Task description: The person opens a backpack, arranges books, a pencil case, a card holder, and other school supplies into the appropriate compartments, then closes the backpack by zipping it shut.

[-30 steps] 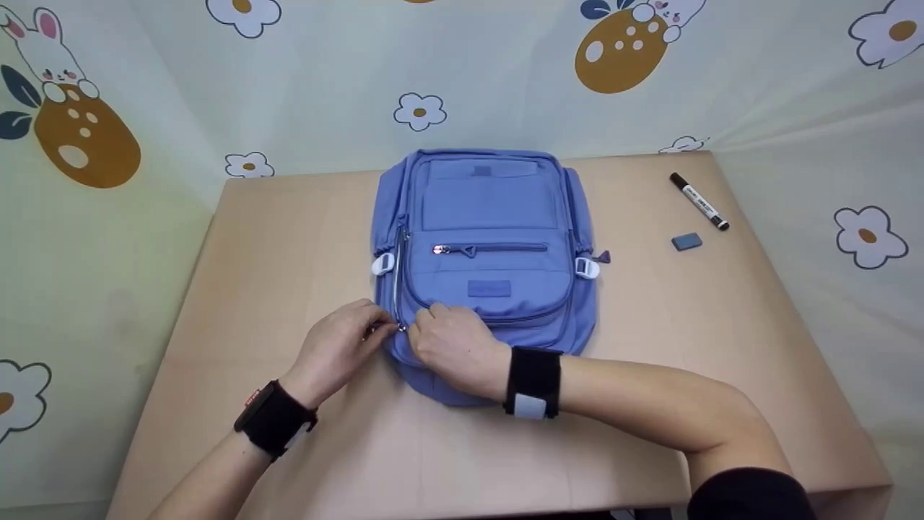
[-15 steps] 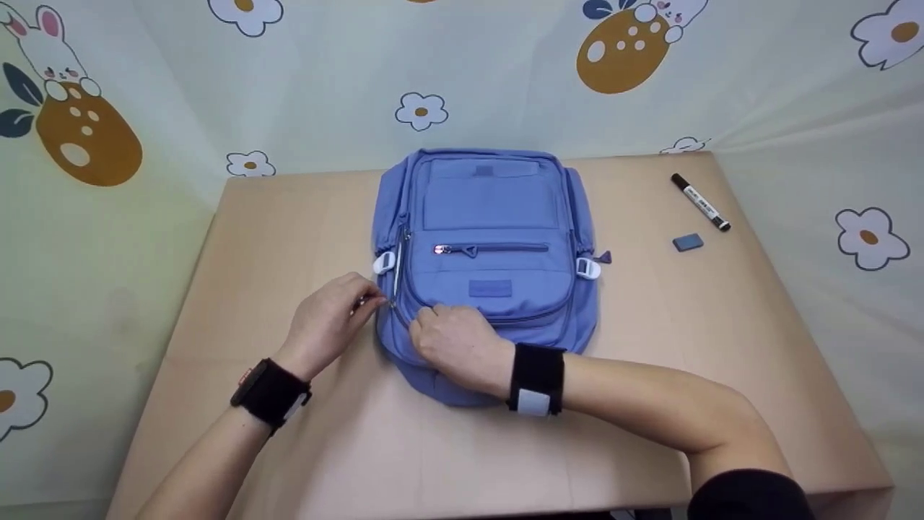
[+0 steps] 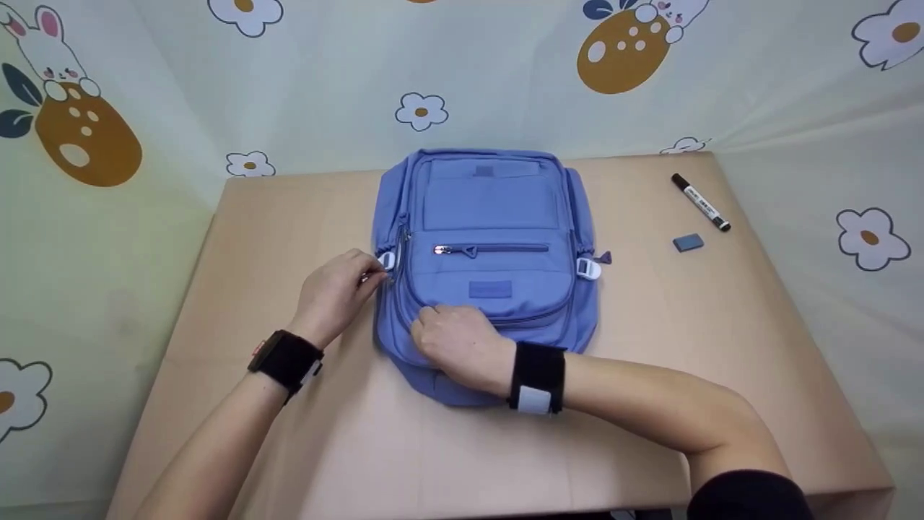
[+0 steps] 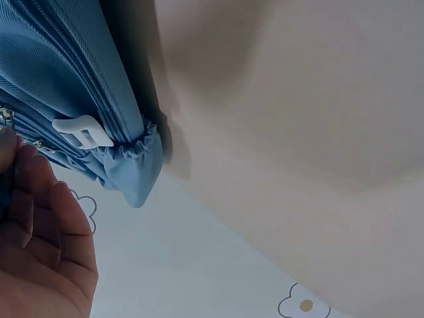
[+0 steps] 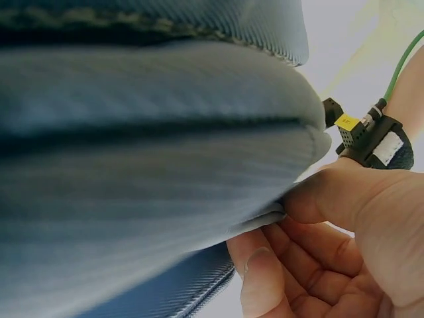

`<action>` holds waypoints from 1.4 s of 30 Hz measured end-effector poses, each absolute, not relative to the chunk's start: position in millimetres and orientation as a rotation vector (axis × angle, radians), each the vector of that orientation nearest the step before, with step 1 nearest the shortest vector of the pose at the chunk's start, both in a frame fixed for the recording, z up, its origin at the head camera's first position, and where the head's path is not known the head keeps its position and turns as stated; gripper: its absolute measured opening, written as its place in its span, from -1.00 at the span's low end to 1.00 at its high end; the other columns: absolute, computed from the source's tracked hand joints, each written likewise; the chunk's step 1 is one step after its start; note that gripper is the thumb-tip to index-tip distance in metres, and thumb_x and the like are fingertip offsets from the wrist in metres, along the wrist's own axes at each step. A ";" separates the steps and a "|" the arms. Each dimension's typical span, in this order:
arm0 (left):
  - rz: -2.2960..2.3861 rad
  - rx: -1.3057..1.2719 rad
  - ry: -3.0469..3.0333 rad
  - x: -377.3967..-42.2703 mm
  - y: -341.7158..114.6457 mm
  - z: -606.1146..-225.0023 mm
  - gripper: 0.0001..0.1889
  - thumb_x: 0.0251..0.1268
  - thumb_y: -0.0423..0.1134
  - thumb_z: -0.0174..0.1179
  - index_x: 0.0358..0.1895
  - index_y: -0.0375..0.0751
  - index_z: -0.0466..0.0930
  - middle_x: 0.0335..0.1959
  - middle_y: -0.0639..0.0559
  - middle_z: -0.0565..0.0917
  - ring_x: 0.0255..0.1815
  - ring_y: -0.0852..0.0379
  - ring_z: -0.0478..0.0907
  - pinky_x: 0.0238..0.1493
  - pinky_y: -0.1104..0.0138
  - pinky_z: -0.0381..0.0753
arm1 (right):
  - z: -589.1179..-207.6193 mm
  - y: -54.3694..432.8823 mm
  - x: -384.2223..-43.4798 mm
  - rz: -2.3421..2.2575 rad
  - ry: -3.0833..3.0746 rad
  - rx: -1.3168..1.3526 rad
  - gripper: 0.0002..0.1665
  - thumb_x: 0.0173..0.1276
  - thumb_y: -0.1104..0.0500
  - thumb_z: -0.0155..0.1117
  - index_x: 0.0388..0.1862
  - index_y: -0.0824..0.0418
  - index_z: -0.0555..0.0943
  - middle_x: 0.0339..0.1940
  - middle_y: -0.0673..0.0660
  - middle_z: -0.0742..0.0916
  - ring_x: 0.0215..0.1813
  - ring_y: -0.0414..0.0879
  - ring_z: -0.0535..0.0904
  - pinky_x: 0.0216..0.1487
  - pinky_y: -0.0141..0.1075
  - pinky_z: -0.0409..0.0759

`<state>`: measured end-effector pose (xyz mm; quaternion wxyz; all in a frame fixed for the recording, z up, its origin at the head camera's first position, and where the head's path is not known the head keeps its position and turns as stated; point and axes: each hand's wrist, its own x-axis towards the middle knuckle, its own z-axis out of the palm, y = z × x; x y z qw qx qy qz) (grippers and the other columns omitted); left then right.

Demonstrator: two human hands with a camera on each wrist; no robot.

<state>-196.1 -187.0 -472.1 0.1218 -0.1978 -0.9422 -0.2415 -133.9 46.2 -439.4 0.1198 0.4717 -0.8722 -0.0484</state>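
Note:
A blue backpack [image 3: 498,202] lies front side up on the table. My left hand [image 3: 336,292] is at its left side, close to the white side buckle [image 3: 388,261]. Thumb and index finger pinch a zipper pull, largely hidden by them; the metal slider [image 4: 6,114] shows at the fingertips in the left wrist view. Below that, my right hand [image 3: 462,343] grips the bag's lower front, left of centre. In the right wrist view the right hand [image 5: 324,265] holds a fold of the fabric. A front pocket zipper [image 3: 498,248] runs across the bag's middle.
A black-and-white marker [image 3: 700,202] and a small blue-grey eraser [image 3: 688,243] lie to the right on the tan table [image 3: 289,217]. A patterned curtain [image 3: 505,72] hangs behind. A second white buckle [image 3: 588,269] sits on the bag's right side.
My left hand has moved up along the bag's left side with the zipper pull, from the lower corner to near the white buckle. The right hand has kept its place.

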 end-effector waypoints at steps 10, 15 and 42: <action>-0.667 -0.674 -2.821 -194.9 -191.3 -465.9 -0.92 0.31 -0.28 0.41 -0.19 -0.14 0.74 -0.28 0.04 0.71 -0.28 0.07 0.63 -0.24 0.18 0.62 | -427.0 48.8 -141.8 -0.005 -2.607 1.387 -0.92 0.39 0.25 0.26 -0.32 0.19 0.66 -0.42 0.06 0.68 -0.40 -0.06 0.64 -0.51 -0.20 0.64; -0.711 -0.682 -2.813 -196.8 -190.1 -464.4 -0.92 0.31 -0.30 0.40 -0.17 -0.16 0.78 -0.29 0.03 0.70 -0.30 0.06 0.61 -0.25 0.15 0.59 | -422.8 49.2 -144.0 0.021 -2.601 1.400 -0.83 0.47 0.18 0.24 -0.35 0.18 0.65 -0.46 0.06 0.68 -0.44 -0.04 0.64 -0.57 -0.16 0.62; -0.686 -0.526 -2.851 -254.2 -180.0 -467.2 -0.91 0.41 -0.30 0.26 -0.18 -0.25 0.67 -0.24 -0.10 0.66 -0.24 -0.06 0.63 -0.20 0.08 0.62 | -426.2 45.0 -145.1 -0.092 -2.496 1.401 -0.91 0.25 0.27 0.30 -0.43 0.12 0.67 -0.52 0.03 0.68 -0.54 -0.08 0.59 -0.63 -0.18 0.55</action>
